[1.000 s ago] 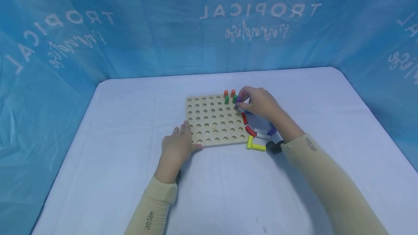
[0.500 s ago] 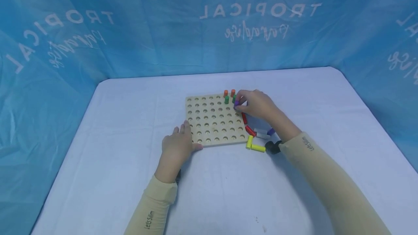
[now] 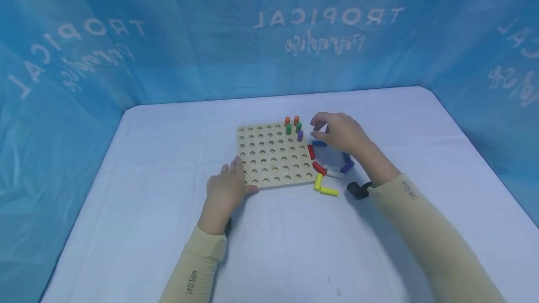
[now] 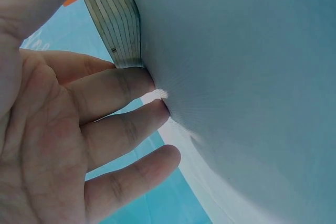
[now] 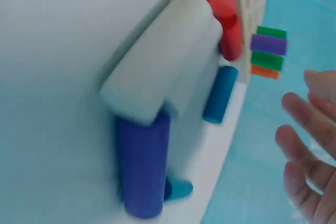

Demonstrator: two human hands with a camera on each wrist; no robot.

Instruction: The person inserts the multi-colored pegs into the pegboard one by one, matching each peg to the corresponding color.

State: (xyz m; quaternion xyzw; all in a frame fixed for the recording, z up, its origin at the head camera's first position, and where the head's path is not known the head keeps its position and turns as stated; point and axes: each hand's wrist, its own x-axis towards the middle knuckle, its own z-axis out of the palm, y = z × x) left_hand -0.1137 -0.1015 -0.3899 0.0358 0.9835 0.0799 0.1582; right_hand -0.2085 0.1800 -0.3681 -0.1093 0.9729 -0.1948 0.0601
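A square wooden peg board [image 3: 258,168] with rows of round holes lies on the table. My left hand [image 3: 226,186] rests at its near left corner, fingers along the left side and thumb at the front edge. In the left wrist view those fingers are straight beside the board's layered edge. Upright in the board's far right part stand a purple peg [image 3: 300,136], two green pegs [image 3: 288,129] and two orange pegs [image 3: 287,121]. My right hand [image 3: 341,131] hovers right of the board, holding nothing, fingers loosely bent. Beneath it lies a blue peg [image 3: 319,143].
Along the board's right side lie red pegs [image 3: 319,168], white pegs [image 3: 334,174], a purple peg [image 3: 347,167] and two yellow pegs [image 3: 329,191]. A black device [image 3: 358,191] sits at the right wrist. Blue printed curtains [image 3: 202,50] surround the white table [image 3: 269,247].
My right hand has let go of the purple peg, which now stands in the board below a green one, and has moved right, off the board. The left hand stays in place.
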